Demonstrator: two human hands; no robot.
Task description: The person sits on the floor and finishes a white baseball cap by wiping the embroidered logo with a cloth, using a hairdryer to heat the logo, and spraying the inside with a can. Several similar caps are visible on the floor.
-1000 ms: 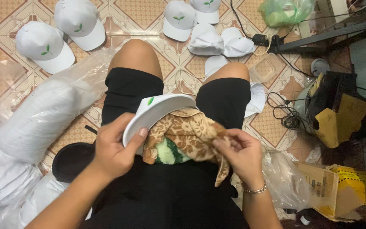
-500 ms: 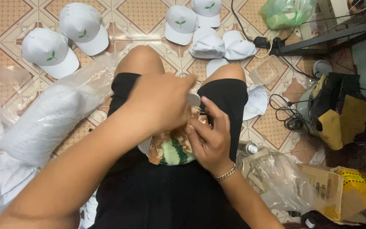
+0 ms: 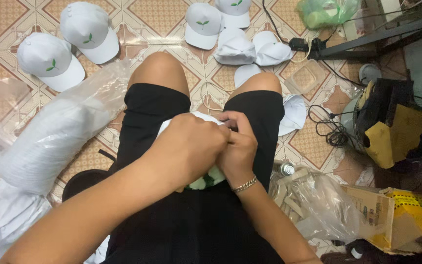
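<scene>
Head view: left hand (image 3: 189,146) and right hand (image 3: 239,149) both clutch a white cap (image 3: 191,118), probably light, soft-crowned, best gripped at its stiffer brim.

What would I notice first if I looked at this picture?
Two hands, the left hand and the right hand, press together on a white cap in the person's lap. More white caps with green leaves lie scattered on the patterned tile floor above the knees.
</scene>
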